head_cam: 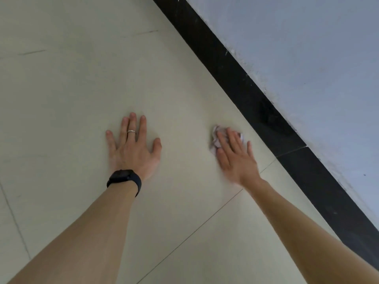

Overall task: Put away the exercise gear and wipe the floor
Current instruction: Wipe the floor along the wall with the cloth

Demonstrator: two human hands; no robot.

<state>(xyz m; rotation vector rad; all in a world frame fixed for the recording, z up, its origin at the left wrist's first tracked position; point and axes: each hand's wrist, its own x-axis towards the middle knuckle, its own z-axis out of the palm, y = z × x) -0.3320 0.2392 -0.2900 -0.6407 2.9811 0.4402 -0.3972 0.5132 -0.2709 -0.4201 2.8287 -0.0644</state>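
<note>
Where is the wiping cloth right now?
In the head view, the crumpled cloth lies on the floor under the flat right hand, right of centre, near the black skirting board.

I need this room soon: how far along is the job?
No exercise gear is in view, so that step may be done. Wiping is under way: the right hand presses a cloth on the floor beside the black skirting, the left hand braced flat. How much floor remains cannot be told.
</note>
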